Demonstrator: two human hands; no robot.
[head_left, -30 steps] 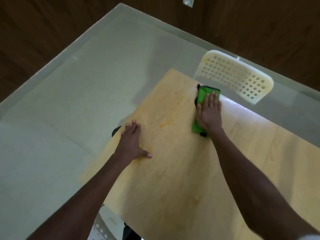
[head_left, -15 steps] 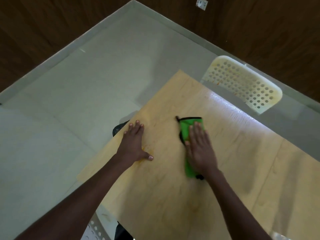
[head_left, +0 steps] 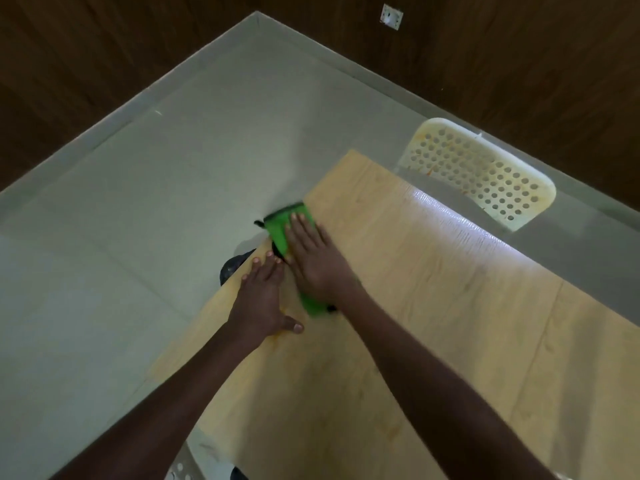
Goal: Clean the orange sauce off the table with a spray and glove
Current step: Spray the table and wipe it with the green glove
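A green glove [head_left: 282,227] with black trim lies on the left edge of the light wooden table [head_left: 433,323], its far end poking past the edge. My right hand [head_left: 313,259] presses flat on the glove, fingers straight. My left hand [head_left: 265,299] rests flat on the table right beside it, thumb spread, almost touching the right hand. A faint orange smear [head_left: 278,336] shows by the left thumb. No spray bottle is in view.
A cream perforated chair [head_left: 485,171] with orange stains stands beyond the table's far edge. Grey tiled floor lies to the left, dark wooden walls behind. A dark object [head_left: 233,268] sits under the table's left edge. Another perforated chair part [head_left: 180,467] shows at the bottom.
My right hand has slid the green glove from the far side of the table towards the left edge, ending next to my left hand. The left hand stayed planted.
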